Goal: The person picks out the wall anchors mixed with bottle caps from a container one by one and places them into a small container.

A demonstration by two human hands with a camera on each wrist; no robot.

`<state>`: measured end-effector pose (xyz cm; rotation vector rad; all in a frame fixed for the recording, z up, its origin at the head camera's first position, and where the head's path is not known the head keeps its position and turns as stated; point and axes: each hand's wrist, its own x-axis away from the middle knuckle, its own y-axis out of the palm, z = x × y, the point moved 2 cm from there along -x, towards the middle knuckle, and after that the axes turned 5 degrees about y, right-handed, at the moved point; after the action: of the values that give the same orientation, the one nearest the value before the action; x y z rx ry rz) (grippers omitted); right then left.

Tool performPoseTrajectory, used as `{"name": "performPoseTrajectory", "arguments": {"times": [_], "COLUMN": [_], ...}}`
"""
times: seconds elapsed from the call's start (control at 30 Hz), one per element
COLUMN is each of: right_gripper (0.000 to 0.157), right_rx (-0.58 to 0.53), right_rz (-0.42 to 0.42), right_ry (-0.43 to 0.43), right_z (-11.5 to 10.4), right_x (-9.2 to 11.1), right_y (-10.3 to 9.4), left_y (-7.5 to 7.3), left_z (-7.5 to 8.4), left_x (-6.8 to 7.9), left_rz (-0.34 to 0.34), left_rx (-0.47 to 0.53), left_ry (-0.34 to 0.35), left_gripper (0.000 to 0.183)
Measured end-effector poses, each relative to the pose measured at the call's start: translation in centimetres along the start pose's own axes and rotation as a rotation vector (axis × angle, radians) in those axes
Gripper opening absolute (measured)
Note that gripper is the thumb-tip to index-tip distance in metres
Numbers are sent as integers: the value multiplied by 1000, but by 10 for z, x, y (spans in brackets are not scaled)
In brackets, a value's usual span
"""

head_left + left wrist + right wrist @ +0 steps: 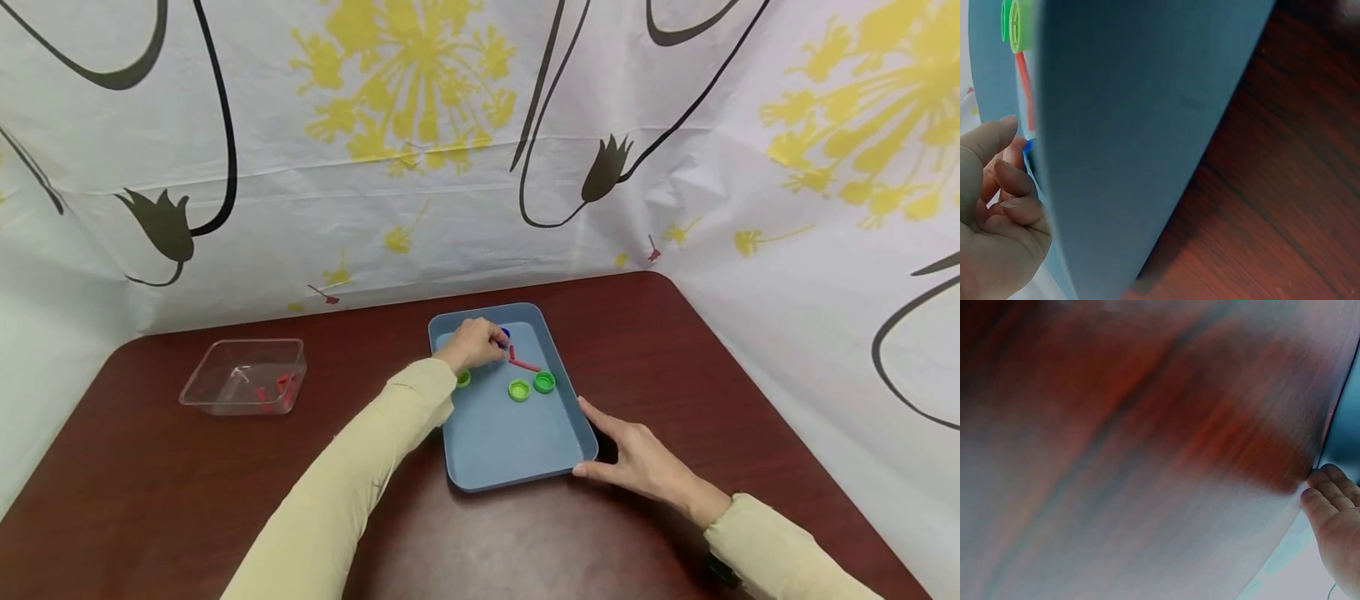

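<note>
A blue tray (pixel 495 442) lies on the table, holding several bottle caps and red sticks. Over its far part, my left hand (pixel 474 343) has bent fingers at a dark blue cap (pixel 506 332), mostly covered by them. Whether the fingertips pinch anything is hidden. Beside them lies a red stick (pixel 525 365) with a shorter red piece (pixel 512 352). Nearer are a light green cap (pixel 519 390) and a green cap (pixel 544 382); another green cap (pixel 463 378) sits below my left wrist. My right hand (pixel 645 458) touches the tray's near right corner, thumb and fingers spread.
A clear plastic box (pixel 243 375) with several red pieces and a small whitish piece stands on the dark wooden table (pixel 360 333), left of the tray. A white patterned curtain (pixel 420 208) borders the table's far side and both ends.
</note>
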<state>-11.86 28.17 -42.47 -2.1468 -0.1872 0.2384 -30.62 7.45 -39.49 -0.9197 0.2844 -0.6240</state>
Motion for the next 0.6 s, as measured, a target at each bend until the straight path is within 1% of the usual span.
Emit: {"name": "performPoseTrajectory", "arguments": {"times": [0.23,0.4,0.6], "right_gripper": [88,88,88], "right_rx": [-7,-5,-4], "right_rz": [-7,-7,-5], "right_ry": [9,17,11], "right_z": [0,0,1], "right_x": [0,0,0], "right_y": [0,0,0], "left_y": [2,5,9], "left_z": [-3,-5,-6], "left_x": [-2,-5,-7], "left_rz": [30,49,83], "left_rx": [-48,-65,-83], "left_ry": [9,4,13], "left_gripper": [26,26,24]}}
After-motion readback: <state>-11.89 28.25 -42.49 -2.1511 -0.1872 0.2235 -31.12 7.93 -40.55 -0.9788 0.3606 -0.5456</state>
